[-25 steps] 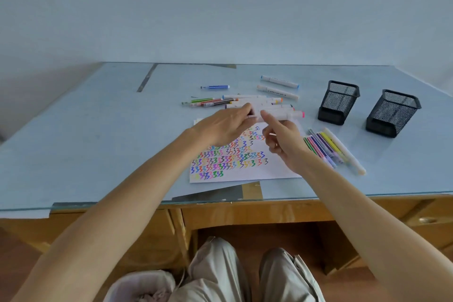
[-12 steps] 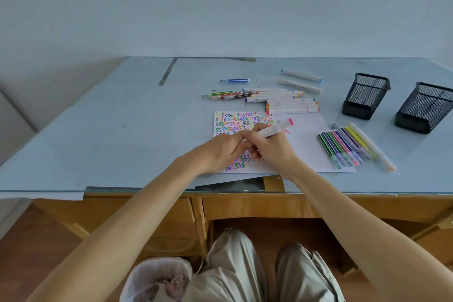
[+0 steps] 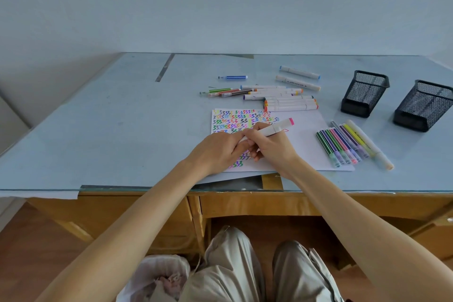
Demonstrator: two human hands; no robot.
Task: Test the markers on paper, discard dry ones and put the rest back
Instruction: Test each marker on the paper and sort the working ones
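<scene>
While my right hand (image 3: 272, 148) grips one pink-capped marker (image 3: 272, 129) over the paper (image 3: 306, 135), my left hand (image 3: 215, 152) pinches its near end; I count two mesh cups (image 3: 364, 93) at two o'clock, contents unclear.

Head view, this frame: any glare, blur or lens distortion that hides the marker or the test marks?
Head view: soft, even light, no glare on the paper; wide-angle bowing at the desk edges; pink-capped marker sharp; its tip and the newest marks are hidden by the left hand and right hand.
</scene>
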